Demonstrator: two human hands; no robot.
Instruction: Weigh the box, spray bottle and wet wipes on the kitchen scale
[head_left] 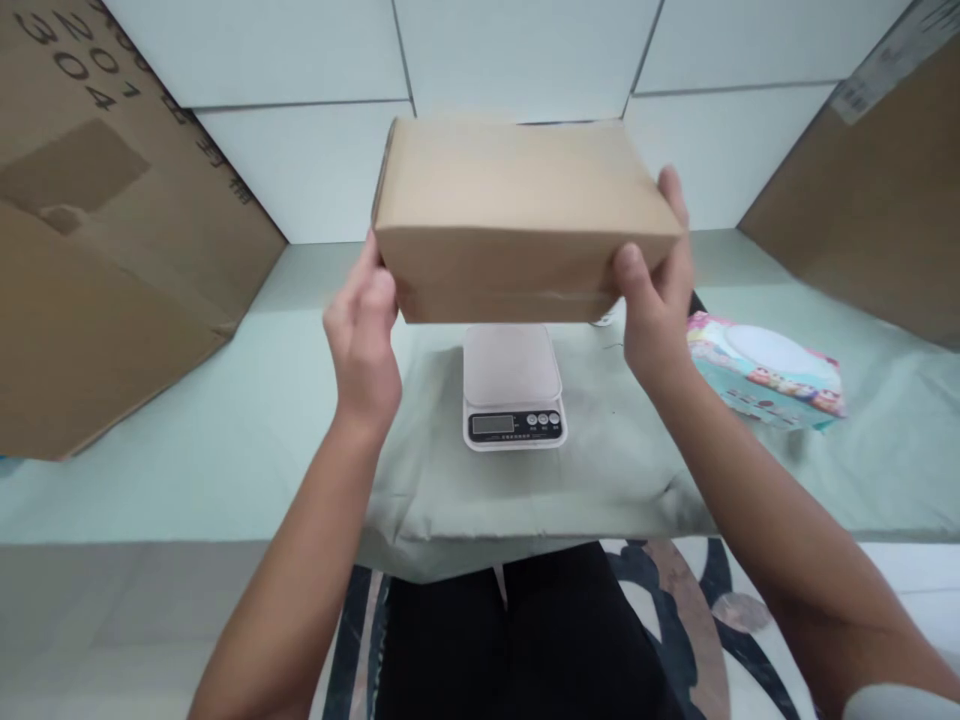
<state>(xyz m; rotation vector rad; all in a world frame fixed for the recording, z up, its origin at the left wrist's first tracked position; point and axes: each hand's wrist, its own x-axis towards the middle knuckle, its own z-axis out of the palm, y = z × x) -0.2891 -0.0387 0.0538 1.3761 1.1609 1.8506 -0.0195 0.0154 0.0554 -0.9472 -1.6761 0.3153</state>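
A closed brown cardboard box point(517, 190) is held up in the air between my two hands. My left hand point(364, 345) grips its left end, thumb toward me. At the right end, my right hand point(660, 290) has its thumb on the front face and a finger up along the side. Below and behind the box, a white kitchen scale point(512, 370) lies on the cloth-covered table, its display and buttons facing me. The scale's far edge is close to the box's lower edge in view. Nothing rests on the visible part of its plate.
A colourful tissue pack point(772, 375) lies on the pale green tablecloth point(300, 400) beside my right forearm. Large cardboard cartons stand at the left point(135, 270) and right point(877, 190). White tiles point(517, 60) form the back wall. A small round item behind the box is mostly hidden.
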